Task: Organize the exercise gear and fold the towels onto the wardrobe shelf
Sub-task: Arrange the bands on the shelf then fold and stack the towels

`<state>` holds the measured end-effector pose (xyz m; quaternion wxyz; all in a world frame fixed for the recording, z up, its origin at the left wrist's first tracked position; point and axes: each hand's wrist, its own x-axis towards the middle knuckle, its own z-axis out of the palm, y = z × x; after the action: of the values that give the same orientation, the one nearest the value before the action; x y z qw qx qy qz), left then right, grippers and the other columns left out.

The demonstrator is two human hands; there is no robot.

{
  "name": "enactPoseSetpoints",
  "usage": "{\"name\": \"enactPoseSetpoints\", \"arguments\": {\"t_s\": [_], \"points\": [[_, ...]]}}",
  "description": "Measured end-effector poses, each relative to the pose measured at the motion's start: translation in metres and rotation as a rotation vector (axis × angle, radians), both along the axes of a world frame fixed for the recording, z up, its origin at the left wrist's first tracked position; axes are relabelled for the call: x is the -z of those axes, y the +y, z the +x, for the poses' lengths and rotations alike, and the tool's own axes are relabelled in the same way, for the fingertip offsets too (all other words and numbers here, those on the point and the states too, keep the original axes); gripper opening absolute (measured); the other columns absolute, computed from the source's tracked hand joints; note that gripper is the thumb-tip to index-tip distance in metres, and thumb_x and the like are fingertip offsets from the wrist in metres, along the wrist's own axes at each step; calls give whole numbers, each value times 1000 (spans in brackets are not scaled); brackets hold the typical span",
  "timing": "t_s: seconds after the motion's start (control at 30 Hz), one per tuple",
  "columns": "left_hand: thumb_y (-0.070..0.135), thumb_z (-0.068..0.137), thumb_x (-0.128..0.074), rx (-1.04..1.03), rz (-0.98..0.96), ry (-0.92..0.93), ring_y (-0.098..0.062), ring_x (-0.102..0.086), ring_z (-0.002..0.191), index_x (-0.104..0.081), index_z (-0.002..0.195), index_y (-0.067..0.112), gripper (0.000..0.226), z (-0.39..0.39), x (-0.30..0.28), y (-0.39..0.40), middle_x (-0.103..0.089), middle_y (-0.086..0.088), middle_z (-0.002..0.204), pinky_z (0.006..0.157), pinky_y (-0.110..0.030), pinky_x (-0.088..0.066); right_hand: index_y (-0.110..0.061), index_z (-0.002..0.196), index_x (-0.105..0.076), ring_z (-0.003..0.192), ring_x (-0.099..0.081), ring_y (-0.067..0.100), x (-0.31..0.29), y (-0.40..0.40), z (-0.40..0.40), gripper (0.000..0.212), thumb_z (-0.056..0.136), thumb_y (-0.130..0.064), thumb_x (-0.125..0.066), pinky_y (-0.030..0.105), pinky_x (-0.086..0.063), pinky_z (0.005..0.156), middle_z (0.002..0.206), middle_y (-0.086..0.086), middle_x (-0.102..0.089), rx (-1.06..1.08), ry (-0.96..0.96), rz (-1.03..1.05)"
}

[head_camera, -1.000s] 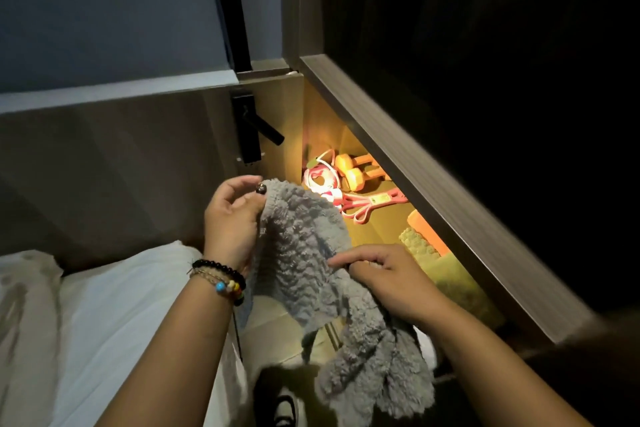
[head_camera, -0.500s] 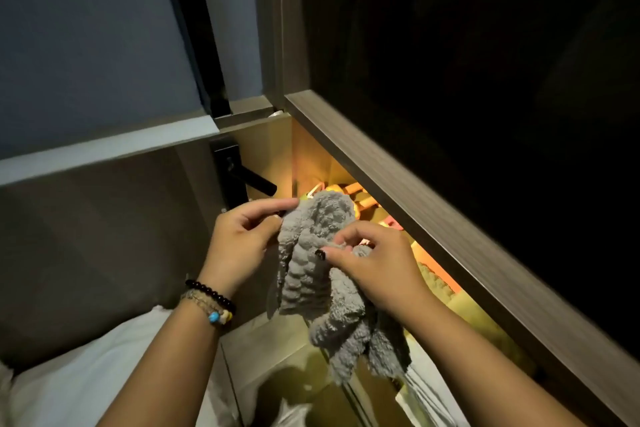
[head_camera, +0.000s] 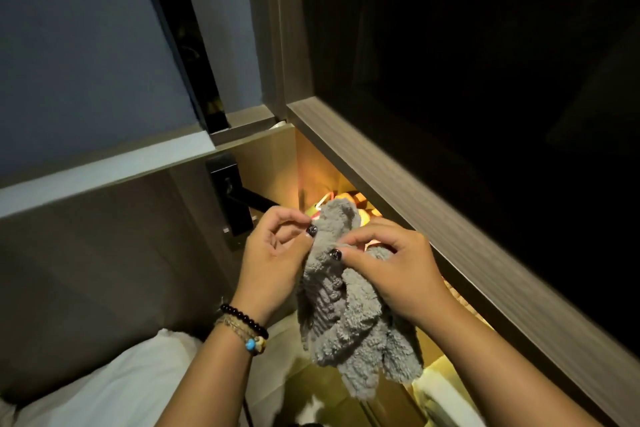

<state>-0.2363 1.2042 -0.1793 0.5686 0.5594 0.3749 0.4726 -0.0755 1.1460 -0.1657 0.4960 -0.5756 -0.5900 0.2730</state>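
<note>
Before the lit wardrobe shelf (head_camera: 349, 184), the grey towel (head_camera: 341, 291) is held bunched, upper edge pinched by left hand (head_camera: 272, 253) and right hand (head_camera: 393, 269). Since a second ago the hands have been brought together; folding judged just begun, shelving pending

— Where does the head view look from?

— From the person's head, forward and steeply down, close over both forearms, which enter from the bottom edge.

— Which way does it face?

— Toward the wardrobe shelf edge (head_camera: 433, 218), running diagonally from centre to lower right, with the lit compartment (head_camera: 311, 177) beneath it.

— And the wide angle?

— It bends straight lines. The wall (head_camera: 86, 45) fills the upper left. There is only this view.
</note>
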Motion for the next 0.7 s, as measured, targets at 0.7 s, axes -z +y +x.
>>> {"name": "enactPoseSetpoints", "arguments": {"t_s": [0.7], "points": [[6, 75, -71, 551, 86, 127, -8, -71, 81, -73, 90, 13, 16, 31, 101, 91, -75, 2, 90, 70, -17, -54, -33, 76, -69, 82, -62, 1, 110, 31, -3, 9, 78, -26, -75, 15, -45, 76, 80, -16, -68, 574, 22, -148]]}}
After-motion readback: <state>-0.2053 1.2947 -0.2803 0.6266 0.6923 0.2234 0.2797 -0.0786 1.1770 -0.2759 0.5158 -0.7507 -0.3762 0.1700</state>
